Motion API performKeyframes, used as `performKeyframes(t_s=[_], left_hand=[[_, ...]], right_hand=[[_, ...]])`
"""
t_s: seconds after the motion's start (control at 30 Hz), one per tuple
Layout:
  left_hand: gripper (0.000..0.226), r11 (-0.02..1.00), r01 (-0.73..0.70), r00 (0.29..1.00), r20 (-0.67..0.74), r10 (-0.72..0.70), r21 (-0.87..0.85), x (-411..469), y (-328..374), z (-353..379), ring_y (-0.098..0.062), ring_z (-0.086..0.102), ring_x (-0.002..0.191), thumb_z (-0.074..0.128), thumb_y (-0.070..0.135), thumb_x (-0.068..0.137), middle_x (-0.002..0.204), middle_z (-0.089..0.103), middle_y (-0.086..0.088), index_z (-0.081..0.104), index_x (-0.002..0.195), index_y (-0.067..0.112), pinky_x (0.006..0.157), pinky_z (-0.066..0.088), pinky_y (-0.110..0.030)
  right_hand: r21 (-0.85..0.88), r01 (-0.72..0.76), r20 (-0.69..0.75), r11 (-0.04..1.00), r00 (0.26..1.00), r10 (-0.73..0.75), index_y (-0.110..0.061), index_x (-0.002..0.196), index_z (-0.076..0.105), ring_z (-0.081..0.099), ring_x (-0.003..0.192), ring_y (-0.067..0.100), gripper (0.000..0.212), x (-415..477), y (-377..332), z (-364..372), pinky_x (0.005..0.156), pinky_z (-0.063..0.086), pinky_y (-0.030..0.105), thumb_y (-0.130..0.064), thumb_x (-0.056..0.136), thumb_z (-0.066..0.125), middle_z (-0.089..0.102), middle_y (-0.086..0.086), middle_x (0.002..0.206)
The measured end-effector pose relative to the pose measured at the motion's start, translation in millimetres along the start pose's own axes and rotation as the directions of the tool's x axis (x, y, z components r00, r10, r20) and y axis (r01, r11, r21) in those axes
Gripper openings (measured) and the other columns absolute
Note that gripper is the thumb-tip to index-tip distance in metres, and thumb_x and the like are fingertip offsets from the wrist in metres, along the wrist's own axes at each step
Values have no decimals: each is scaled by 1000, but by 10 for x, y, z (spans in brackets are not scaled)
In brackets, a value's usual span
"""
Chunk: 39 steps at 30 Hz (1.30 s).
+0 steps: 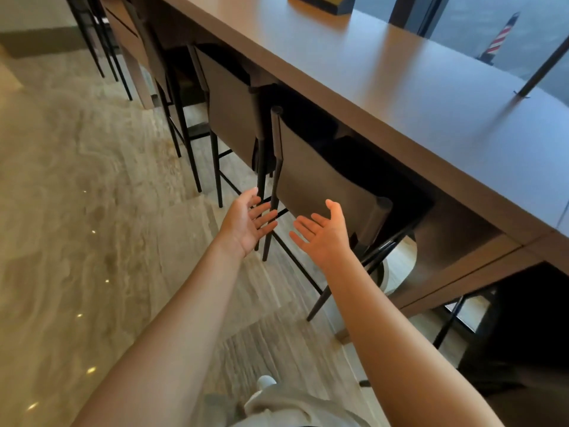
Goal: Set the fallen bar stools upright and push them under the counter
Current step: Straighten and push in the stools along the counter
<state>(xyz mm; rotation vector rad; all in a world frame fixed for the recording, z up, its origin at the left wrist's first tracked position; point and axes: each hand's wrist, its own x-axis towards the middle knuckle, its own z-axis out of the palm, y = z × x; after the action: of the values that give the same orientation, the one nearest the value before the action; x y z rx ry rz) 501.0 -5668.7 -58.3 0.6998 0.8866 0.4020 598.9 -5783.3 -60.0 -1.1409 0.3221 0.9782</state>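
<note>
Under the counter (385,75), bar stool (320,177) upright; left hand (248,224), right hand (324,234) spread.

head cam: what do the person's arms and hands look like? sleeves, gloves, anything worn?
The left hand and right hand are bare: no gloves, rings or markings visible. The left forearm and right forearm are bare too, with no sleeves, watch or bands in view. A light grey garment shows below.
</note>
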Motion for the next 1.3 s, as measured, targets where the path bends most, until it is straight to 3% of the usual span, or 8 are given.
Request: performKeyframes(t_s=[0.33,0.43,0.53,0.77,0.9,1.03,1.2,1.3], left_hand=[[57,985,109,986,113,-125,137,906,718,-213,-28,63,104,55,40,92,110,60,-8,43,140,10,80,55,-40],[58,967,139,973,154,-174,215,1134,970,-269,-29,61,107,54,40,93,125,56,-12,41,141,10,89,53,-42],[56,948,169,960,174,-220,271,1348,1201,-277,-31,60,110,54,39,94,127,56,-13,42,140,9,95,51,-44],[58,901,212,913,251,-321,379,1622,1383,17,-30,61,106,55,38,94,112,58,-13,38,141,9,87,52,-42],[63,884,234,895,266,-359,404,1729,1358,261,-33,61,107,59,38,92,120,54,-18,33,144,14,87,53,-43],[67,872,251,882,272,-385,420,1776,1287,490,-34,62,105,64,37,90,136,45,-24,30,145,22,90,53,-45],[96,886,258,873,299,-385,386,1847,1246,721,-38,59,107,68,33,88,150,28,-27,-5,149,46,85,54,-53],[99,895,243,881,302,-365,374,1884,1227,837,-40,56,112,68,34,88,153,26,-25,-10,147,50,87,53,-55]], right_hand=[[198,74,-143,977,989,-46,-10,149,27,56,117,33,79,618,-28,690,102,45,51,-53,89,55,52,20,136],[285,111,-193,952,980,-57,-11,149,25,57,114,33,81,727,26,863,99,47,50,-53,88,57,52,20,136],[352,160,-269,922,961,-64,-12,150,24,58,111,33,84,785,106,996,93,51,48,-54,87,59,50,20,137],[458,298,-407,837,908,-101,-22,153,16,57,114,36,90,805,-36,968,77,54,47,-53,83,64,42,22,142],[524,360,-433,772,893,-122,-24,153,12,50,124,40,96,878,-260,892,84,54,51,-50,81,69,25,23,153],[577,387,-440,720,889,-125,-28,150,24,46,125,45,84,1002,-470,790,90,52,55,-42,82,72,21,21,154],[536,375,-428,757,893,-139,-25,146,28,39,128,52,61,1202,-601,714,91,48,59,-25,94,58,19,22,155],[511,408,-424,756,886,-191,-10,123,43,52,111,46,29,1231,-647,660,86,49,59,-9,95,47,32,25,147]])
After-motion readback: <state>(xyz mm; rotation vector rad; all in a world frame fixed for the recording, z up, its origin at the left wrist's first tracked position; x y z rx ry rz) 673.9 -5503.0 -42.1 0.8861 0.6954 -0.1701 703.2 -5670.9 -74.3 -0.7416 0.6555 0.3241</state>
